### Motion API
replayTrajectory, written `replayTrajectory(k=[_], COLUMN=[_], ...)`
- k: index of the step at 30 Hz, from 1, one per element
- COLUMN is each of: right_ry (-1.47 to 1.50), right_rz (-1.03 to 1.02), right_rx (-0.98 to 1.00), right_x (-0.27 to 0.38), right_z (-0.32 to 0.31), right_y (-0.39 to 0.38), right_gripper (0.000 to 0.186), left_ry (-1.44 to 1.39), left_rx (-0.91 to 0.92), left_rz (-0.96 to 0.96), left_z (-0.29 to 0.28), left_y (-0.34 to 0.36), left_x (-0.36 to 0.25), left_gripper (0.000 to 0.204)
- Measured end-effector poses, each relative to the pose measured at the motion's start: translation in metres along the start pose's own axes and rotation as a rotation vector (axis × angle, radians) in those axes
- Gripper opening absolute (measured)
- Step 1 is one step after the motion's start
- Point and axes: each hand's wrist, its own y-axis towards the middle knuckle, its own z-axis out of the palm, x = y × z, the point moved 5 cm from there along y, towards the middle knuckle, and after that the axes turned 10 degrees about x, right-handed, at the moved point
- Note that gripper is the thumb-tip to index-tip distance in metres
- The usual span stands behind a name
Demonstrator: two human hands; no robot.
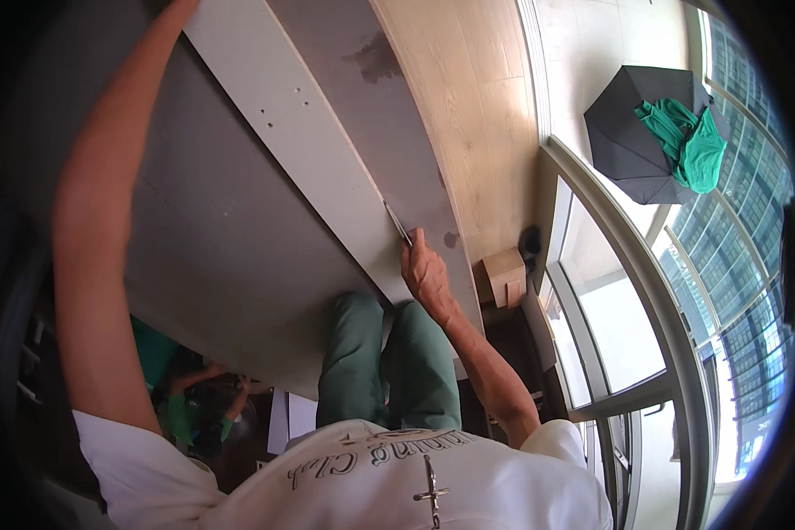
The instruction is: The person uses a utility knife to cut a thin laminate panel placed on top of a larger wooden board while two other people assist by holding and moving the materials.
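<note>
Along the pale edge strip of a large grey panel (221, 238), the right hand (427, 276) is clamped on a thin metal blade (397, 223), its tip set where the strip meets the darker grey board (389, 115) beside it. By the look of it, the step in hand is working the blade along that seam, and the next move would call for a steady push up the line with the tip kept in the joint. The left arm (106, 203) stretches up the panel's far-left side; its hand runs out of view past the top edge, so I cannot tell whether it grips anything. Green-trousered knees (389, 353) sit under the panel's near edge. Beside its right corner stands a small tan cardboard box (506, 274), with no label I can make out. Well apart, on the pale floor by the window, an open black umbrella (632, 132) holds a green cloth (693, 141).
</note>
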Motion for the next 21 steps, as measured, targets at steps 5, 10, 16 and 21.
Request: replayTrajectory(k=[5,10,16,21], right_ry=[0.013,-0.051,0.13,-0.001], right_rz=[-0.07,-0.202,-0.189,-0.34], right_rx=[-0.119,-0.244,-0.154,-0.292], right_x=[-0.006,-0.008,0.034,0.082], right_z=[-0.003,-0.003,-0.04,-0.055], right_y=[-0.003,-0.012,0.012,0.077], right_gripper=[0.027,0.022,0.02,0.02], left_ry=[-0.17,-0.3,-0.382,-0.231], left_rx=[0.291,0.147,0.104,0.104], left_rz=[0.026,-0.074,0.064,-0.126], left_z=[-0.013,-0.003,-0.046,-0.053], left_y=[-0.004,-0.108,-0.337,-0.384], left_x=[-0.018,-0.035,-0.118,-0.133], left_gripper=[0.038,0.037,0.035,0.039])
